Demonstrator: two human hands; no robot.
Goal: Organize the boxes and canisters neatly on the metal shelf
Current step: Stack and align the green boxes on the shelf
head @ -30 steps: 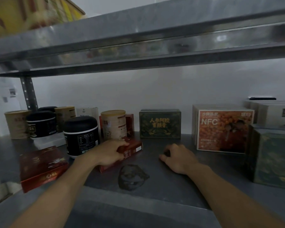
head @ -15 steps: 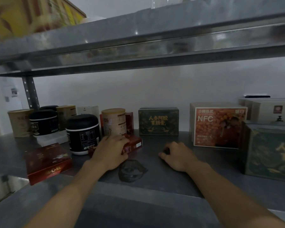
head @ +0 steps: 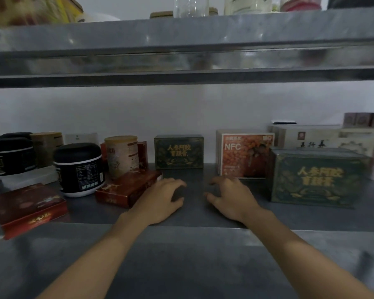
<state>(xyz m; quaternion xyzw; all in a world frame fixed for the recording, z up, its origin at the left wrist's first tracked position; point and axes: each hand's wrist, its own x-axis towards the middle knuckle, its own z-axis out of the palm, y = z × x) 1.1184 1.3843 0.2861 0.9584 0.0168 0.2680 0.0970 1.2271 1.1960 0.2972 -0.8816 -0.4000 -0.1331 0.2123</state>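
Seen from the head view, both hands rest loosely curled on the metal shelf (head: pixel 194 216), holding nothing: the left hand (head: pixel 160 199) just beside the skewed flat red box (head: pixel 127 188), the right hand (head: pixel 229 197) near the big green box (head: pixel 315 178). Shove that red box carelessly and I'd expect the tall tan canister (head: pixel 122 155) behind it to tip, or the black canister (head: pixel 79 169) to shift. The green box also blocks the NFC box (head: pixel 244 155).
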